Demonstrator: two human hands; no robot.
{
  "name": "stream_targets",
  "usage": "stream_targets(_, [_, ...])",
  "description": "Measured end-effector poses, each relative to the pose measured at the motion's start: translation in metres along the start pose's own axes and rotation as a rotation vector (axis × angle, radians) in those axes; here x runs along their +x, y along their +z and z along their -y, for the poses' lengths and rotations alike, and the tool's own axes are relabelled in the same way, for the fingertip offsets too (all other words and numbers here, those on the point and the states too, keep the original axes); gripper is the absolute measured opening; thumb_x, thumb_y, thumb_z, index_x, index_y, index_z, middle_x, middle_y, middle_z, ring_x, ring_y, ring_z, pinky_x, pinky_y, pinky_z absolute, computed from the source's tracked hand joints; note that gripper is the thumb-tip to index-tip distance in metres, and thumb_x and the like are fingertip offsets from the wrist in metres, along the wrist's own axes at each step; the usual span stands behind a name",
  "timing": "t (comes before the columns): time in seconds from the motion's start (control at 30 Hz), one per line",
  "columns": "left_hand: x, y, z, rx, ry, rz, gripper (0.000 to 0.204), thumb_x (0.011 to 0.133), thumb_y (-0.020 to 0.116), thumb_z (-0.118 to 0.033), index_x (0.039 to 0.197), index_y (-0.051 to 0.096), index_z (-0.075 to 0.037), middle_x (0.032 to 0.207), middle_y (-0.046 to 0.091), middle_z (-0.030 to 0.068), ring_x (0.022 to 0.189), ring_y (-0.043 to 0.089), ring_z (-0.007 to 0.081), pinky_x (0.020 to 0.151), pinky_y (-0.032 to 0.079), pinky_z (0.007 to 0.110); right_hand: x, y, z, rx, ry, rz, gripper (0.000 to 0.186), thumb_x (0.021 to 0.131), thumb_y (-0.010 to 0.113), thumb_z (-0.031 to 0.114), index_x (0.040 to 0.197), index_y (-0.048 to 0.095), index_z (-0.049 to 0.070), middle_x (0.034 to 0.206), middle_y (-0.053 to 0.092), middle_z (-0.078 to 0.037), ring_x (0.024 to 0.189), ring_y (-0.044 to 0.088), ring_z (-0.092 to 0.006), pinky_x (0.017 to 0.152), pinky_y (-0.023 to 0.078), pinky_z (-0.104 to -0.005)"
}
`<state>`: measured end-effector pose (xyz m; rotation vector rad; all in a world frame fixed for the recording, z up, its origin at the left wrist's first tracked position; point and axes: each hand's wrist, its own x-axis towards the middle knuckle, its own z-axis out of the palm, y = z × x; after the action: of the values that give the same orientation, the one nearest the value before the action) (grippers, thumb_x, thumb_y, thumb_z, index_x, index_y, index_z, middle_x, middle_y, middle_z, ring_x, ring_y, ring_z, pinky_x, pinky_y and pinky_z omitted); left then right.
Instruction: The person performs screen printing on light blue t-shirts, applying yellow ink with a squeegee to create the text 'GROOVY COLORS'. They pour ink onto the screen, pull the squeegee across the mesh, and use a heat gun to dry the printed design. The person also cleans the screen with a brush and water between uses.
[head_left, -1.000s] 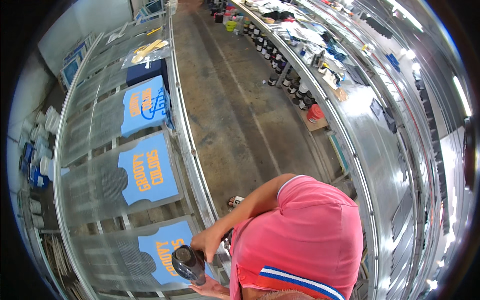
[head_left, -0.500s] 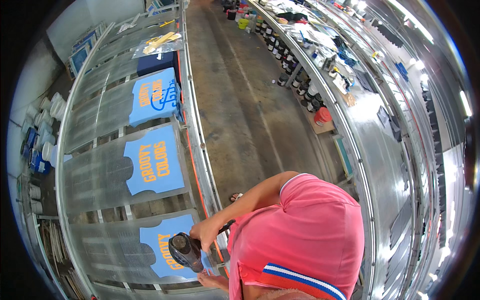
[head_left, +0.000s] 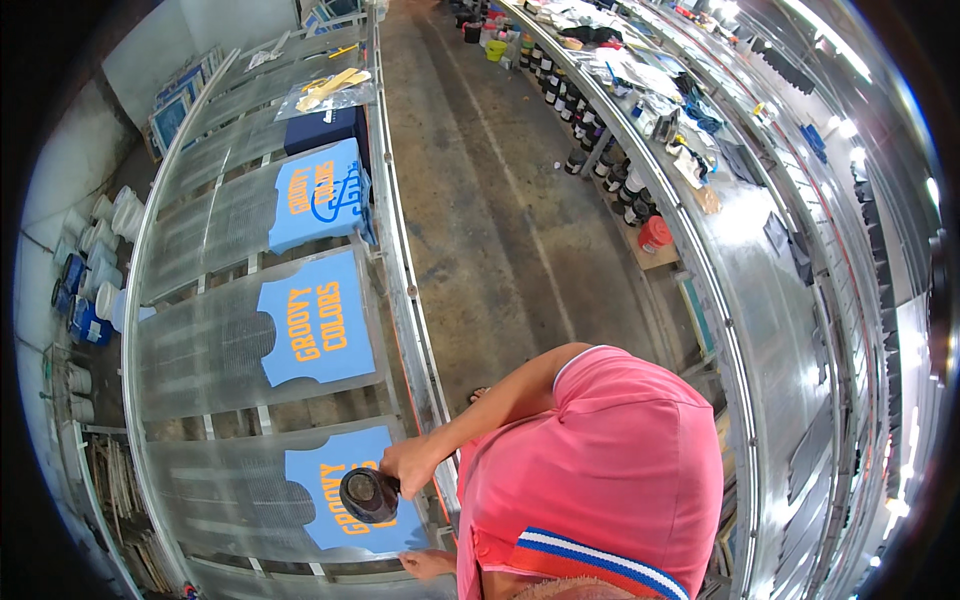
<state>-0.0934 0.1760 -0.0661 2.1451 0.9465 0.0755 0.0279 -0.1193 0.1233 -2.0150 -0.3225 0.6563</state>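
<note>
My right hand [head_left: 408, 467] is wrapped round the handle of a dark hair dryer [head_left: 369, 497], seen from its round back end. The dryer is over the nearest light blue shirt panel [head_left: 312, 470] and hides part of its orange lettering. This panel lies flat on a grey board of the long table. My left hand [head_left: 430, 564] is beside the panel's lower right edge, fingers loosely extended. Nothing is visible in it, though its fingers show only small.
Beyond lie another flat blue panel [head_left: 320, 320], a blue panel with darker blue marking [head_left: 320, 195] and a navy piece [head_left: 325, 128]. A metal rail [head_left: 402, 270] edges the table. Across the aisle stand dark jars [head_left: 560, 100] and a red bucket [head_left: 655, 235]; white buckets [head_left: 125, 215] stand left.
The hair dryer has tipped, so its barrel is now mostly hidden behind its back end. My left hand has drawn slightly away from the dryer and the panel.
</note>
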Motion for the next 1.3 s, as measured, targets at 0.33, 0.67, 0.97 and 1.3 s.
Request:
stream_targets(0.33, [0.021, 0.047, 0.060, 0.911, 1.070, -0.623, 0.072, 0.096, 0.046, -0.048, 0.142, 0.030, 0.006, 0.145, 0.030, 0.0297, 0.137, 0.026, 0.0431, 0.112, 0.021, 0.052, 0.013, 0.005, -0.016, -0.012, 0.095, -0.032, 0.032, 0.057, 0.063, 0.023, 0.078, 0.065, -0.001, 0.073, 0.065, -0.023, 0.072, 0.064, -0.0372, 0.065, 0.050, -0.0468])
stream_targets(0.67, [0.016, 0.041, -0.003, 0.533, 0.252, -0.134, 0.077, 0.089, 0.051, -0.049, 0.146, 0.028, -0.002, 0.155, 0.019, 0.0171, 0.144, 0.010, 0.0354, 0.110, 0.006, 0.063, 0.005, 0.013, -0.003, 0.242, 0.161, -0.137, 0.015, 0.070, 0.062, 0.006, 0.083, 0.061, 0.000, 0.072, 0.062, -0.006, 0.068, 0.058, -0.0142, 0.068, 0.048, -0.0327])
stream_targets(0.97, [0.011, 0.051, -0.025, 0.437, 0.241, -0.076, 0.076, 0.090, 0.051, -0.050, 0.144, 0.030, -0.001, 0.154, 0.020, 0.0172, 0.144, 0.012, 0.0351, 0.111, 0.007, 0.062, 0.032, 0.020, 0.022, 0.026, 0.182, -0.050, 0.011, 0.070, 0.061, 0.006, 0.078, 0.060, -0.001, 0.069, 0.061, -0.003, 0.064, 0.055, -0.0132, 0.064, 0.045, -0.0308])
stream_targets(1.3, [0.013, 0.051, -0.004, 0.283, 0.253, -0.072, 0.080, 0.090, 0.048, -0.054, 0.145, 0.027, 0.002, 0.154, 0.019, 0.0187, 0.144, 0.009, 0.0338, 0.112, 0.004, 0.060, 0.047, 0.043, 0.023, 0.048, 0.242, 0.060, 0.016, 0.076, 0.067, 0.011, 0.089, 0.065, 0.002, 0.071, 0.058, -0.001, 0.046, 0.049, -0.0118, 0.040, 0.038, -0.0298])
